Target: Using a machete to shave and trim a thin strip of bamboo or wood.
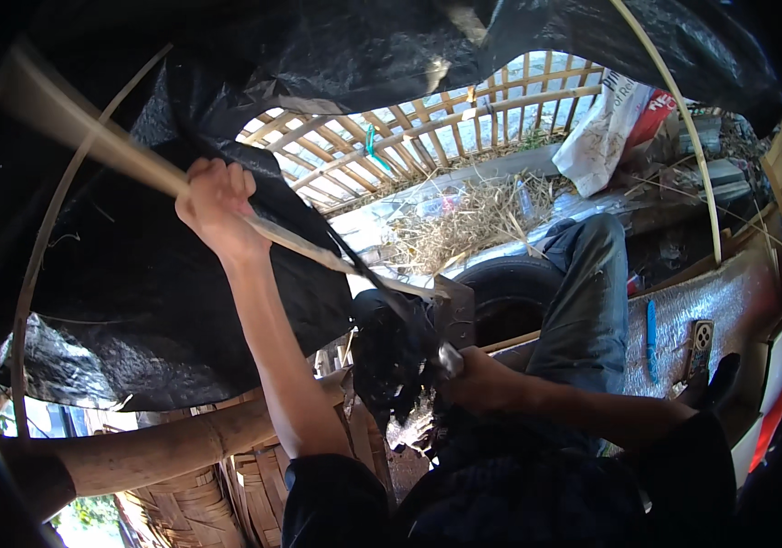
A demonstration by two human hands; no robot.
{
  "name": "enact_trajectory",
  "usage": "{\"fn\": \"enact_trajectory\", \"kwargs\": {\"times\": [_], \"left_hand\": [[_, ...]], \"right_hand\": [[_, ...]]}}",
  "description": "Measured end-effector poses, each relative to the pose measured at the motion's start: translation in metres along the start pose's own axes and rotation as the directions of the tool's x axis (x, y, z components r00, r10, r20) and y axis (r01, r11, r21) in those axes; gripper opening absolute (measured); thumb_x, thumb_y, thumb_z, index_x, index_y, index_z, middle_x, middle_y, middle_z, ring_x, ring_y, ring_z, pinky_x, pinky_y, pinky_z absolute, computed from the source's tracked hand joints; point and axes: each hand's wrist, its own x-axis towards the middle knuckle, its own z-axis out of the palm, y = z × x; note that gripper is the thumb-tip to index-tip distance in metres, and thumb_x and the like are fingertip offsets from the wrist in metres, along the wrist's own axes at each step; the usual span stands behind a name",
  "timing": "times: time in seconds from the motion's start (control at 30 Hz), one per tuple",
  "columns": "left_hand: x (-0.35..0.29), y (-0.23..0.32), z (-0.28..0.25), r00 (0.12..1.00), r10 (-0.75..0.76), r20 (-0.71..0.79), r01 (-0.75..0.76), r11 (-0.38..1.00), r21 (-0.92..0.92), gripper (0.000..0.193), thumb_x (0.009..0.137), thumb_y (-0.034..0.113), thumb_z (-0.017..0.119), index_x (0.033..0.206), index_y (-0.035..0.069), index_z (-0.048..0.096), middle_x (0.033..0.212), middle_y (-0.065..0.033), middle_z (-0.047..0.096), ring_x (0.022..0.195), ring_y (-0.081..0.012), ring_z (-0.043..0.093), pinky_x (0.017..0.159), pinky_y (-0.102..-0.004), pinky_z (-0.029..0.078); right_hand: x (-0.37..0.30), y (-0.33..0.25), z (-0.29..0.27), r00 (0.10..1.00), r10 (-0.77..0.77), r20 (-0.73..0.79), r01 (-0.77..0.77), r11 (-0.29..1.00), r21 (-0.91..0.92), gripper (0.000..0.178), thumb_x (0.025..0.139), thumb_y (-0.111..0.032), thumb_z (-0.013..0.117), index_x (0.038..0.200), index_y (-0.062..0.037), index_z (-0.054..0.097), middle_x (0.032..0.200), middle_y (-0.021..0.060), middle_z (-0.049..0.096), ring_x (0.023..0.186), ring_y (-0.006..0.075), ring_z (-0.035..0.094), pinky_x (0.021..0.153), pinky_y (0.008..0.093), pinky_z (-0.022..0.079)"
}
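Observation:
My left hand point(216, 208) is raised and closed around a long pale bamboo strip point(126, 155) that runs from the upper left down to the middle. My right hand point(478, 379) is lower, closed on a large cleaver-like blade point(453, 315) whose edge meets the strip's lower end. A bunch of black plastic sheet point(391, 356) hangs just left of the right hand. My bent knee in jeans point(587, 292) rises behind the blade.
Black plastic sheeting point(135, 283) covers the left and top. A thick bamboo pole point(163, 447) and woven bamboo work point(254, 475) lie below. A tyre point(510, 283), straw, a bamboo lattice point(409, 128), a white sack point(606, 128), a blue pen point(651, 333) and a phone point(702, 347) lie around.

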Motion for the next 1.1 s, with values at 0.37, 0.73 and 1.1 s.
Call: {"fn": "enact_trajectory", "kwargs": {"times": [0.37,0.73,1.1], "left_hand": [[0.006,0.000,-0.009,0.995,-0.026,0.101,0.030,0.999,-0.038,0.025,0.074,0.008,0.043,0.057,0.013,0.026,0.049,0.0016,0.021,0.043,-0.0079,0.018,0.044,-0.0243,0.019],[-0.006,0.009,-0.012,0.975,-0.216,-0.055,0.217,0.976,0.025,0.030,0.076,0.011,0.049,0.057,0.013,0.025,0.051,0.0020,0.021,0.045,-0.0072,0.022,0.045,-0.0225,0.020],[-0.011,-0.003,-0.003,0.978,-0.054,-0.203,0.100,0.969,0.227,0.011,0.080,0.009,0.053,0.072,0.002,0.054,0.050,0.0054,0.024,0.041,-0.0028,0.021,0.041,-0.0202,0.018]], "right_hand": [[-0.008,-0.049,0.001,0.960,-0.236,-0.149,0.209,0.962,-0.177,0.018,0.073,-0.010,0.056,0.078,0.0066,0.053,0.057,0.0094,0.055,0.050,0.0161,0.054,0.045,0.0347,0.041],[-0.009,-0.032,-0.019,0.986,-0.112,-0.125,0.105,0.993,-0.060,0.022,0.072,-0.004,0.052,0.093,0.0034,0.049,0.055,0.0057,0.053,0.039,0.0131,0.050,0.034,0.0264,0.036],[-0.011,-0.016,-0.036,0.992,-0.054,-0.118,0.049,0.998,-0.042,0.029,0.081,-0.017,0.063,0.096,0.0035,0.048,0.060,0.0018,0.051,0.041,0.0101,0.050,0.037,0.0228,0.039]]}}
